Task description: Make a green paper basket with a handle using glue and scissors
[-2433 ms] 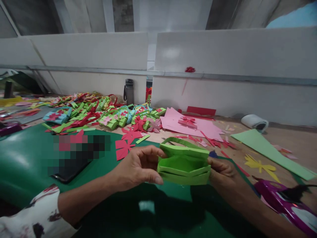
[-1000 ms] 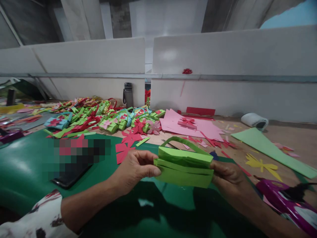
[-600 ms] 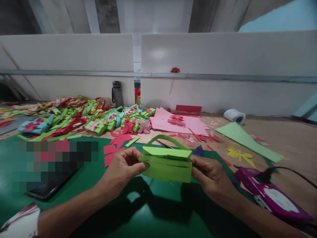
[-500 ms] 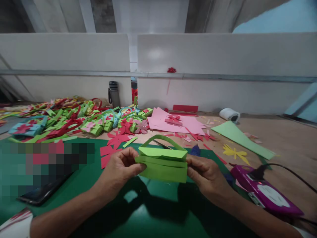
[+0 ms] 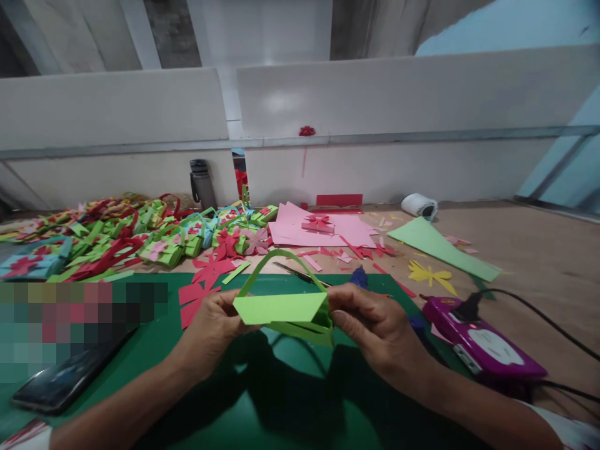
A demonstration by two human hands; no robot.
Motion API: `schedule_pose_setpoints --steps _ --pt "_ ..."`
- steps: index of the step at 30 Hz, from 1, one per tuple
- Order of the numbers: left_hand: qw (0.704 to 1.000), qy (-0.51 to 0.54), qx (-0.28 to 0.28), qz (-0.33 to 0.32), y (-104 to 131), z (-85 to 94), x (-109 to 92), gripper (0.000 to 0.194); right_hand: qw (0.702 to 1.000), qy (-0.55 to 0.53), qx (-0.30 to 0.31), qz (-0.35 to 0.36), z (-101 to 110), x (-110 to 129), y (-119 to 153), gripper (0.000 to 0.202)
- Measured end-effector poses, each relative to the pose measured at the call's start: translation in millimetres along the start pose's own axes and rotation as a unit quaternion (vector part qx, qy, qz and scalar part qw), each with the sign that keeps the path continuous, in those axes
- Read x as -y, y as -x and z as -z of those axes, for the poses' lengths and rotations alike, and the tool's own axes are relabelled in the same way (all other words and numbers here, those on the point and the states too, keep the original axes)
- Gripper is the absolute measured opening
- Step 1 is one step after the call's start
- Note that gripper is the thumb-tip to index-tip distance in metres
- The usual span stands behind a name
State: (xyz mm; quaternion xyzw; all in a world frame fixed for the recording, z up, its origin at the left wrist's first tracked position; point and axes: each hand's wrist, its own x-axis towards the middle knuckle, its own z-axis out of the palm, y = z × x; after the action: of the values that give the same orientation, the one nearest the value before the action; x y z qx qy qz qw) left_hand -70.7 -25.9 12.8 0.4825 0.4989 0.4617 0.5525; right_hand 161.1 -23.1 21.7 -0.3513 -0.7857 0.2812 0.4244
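Observation:
A small light green paper bag [image 5: 281, 309] with a thin arched handle is held above the green mat [image 5: 197, 400]. Its trapezoid flap faces me, and folded strips show under the flap on the right. My left hand [image 5: 210, 325] pinches the bag's left end. The right end is between the thumb and fingers of my right hand [image 5: 370, 322]. Behind the bag, scissors [image 5: 295, 271] lie partly hidden.
Finished paper bags [image 5: 107, 234] are heaped at the back left beside a grey bottle [image 5: 202, 184]. Red paper flowers [image 5: 209, 269], pink sheets [image 5: 281, 231] and a purple power strip [image 5: 487, 344] with cables lie around. A phone [image 5: 70, 375] is at left.
The bag has tilted and turned, so its flap now faces me and covers much of the front. The whole view has shifted slightly, with surroundings appearing further left.

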Motion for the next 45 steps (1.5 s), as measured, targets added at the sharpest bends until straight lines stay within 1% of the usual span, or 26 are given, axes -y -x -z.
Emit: schedule_pose_setpoints --steps 3,5,7,9,11,13,17,19,22,24,27,28,29,30,32,34,36,38,39,41,43,45 --pt "1.000 -0.011 -0.005 -0.008 -1 -0.7 0 0.017 0.999 -0.014 -0.045 -0.001 0 -3 3 0.007" --pt "1.000 -0.020 -0.007 -0.013 0 -0.5 -2 0.017 0.997 -0.021 -0.059 0.032 1 -4 4 0.006" --pt "0.999 -0.024 -0.008 -0.020 1 0.1 -5 0.019 0.994 0.000 -0.054 0.091 4 -5 4 0.010" --pt "0.999 -0.031 -0.008 -0.023 2 1.0 -7 0.022 0.989 0.040 -0.032 0.142 7 -4 2 0.017" --pt "0.999 -0.036 -0.004 -0.032 3 2.0 -7 0.025 0.985 0.073 -0.004 0.158 9 -3 0 0.022" --pt "0.998 -0.043 0.006 -0.041 3 2.6 -6 0.026 0.985 0.094 0.018 0.144 9 -2 -2 0.021" --pt "0.998 -0.048 0.010 -0.038 3 2.9 -4 0.019 0.982 0.142 0.035 0.122 7 -1 -3 0.014" --pt "0.999 -0.033 0.015 -0.034 2 3.4 -2 0.017 0.980 0.160 0.026 0.119 6 -1 -3 0.010" --pt "0.999 0.000 0.026 -0.033 0 4.2 2 0.024 0.982 0.156 -0.001 0.102 4 -3 -2 0.010" --pt "0.999 0.021 0.035 -0.033 0 3.8 5 0.030 0.990 0.131 -0.016 0.051 1 -4 -2 0.014" --pt "0.997 0.041 0.051 -0.032 -1 1.1 9 0.031 0.995 0.060 -0.032 -0.071 -4 -6 -4 0.023" --pt "0.997 0.047 0.054 -0.030 -1 0.0 9 0.031 0.994 0.037 -0.041 -0.095 -5 -6 -4 0.026" --pt "0.997 0.052 0.056 -0.028 -2 -0.9 10 0.031 0.993 0.022 -0.051 -0.101 -6 -6 -4 0.027" --pt "0.996 0.057 0.057 -0.026 -2 -1.6 10 0.031 0.994 0.014 -0.063 -0.092 -6 -6 -4 0.026" --pt "0.996 0.061 0.058 -0.028 -3 -2.1 11 0.031 0.996 0.023 -0.077 -0.048 -6 -4 -4 0.023" --pt "0.996 0.057 0.059 -0.031 -4 -1.4 11 0.030 0.997 0.041 -0.065 0.001 -4 -2 -3 0.019" --pt "0.996 0.052 0.059 -0.035 -4 -0.3 12 0.027 0.997 0.058 -0.041 0.027 -1 -1 -3 0.014" --pt "0.996 0.055 0.060 -0.037 -4 0.4 13 0.026 0.997 0.068 -0.029 0.039 0 -1 -3 0.010" --pt "0.996 0.060 0.062 -0.037 -4 0.4 14 0.027 0.996 0.068 -0.033 0.047 0 -1 -3 0.009" --pt "0.994 0.077 0.067 -0.036 -5 -0.1 14 0.031 0.994 0.064 -0.059 0.062 0 -2 -3 0.013" --pt "0.993 0.094 0.069 -0.034 -5 -1.1 13 0.034 0.993 0.064 -0.084 0.057 0 -3 -3 0.018" --pt "0.992 0.105 0.069 -0.031 -5 -2.1 13 0.035 0.993 0.070 -0.083 0.040 -1 -3 -4 0.019"
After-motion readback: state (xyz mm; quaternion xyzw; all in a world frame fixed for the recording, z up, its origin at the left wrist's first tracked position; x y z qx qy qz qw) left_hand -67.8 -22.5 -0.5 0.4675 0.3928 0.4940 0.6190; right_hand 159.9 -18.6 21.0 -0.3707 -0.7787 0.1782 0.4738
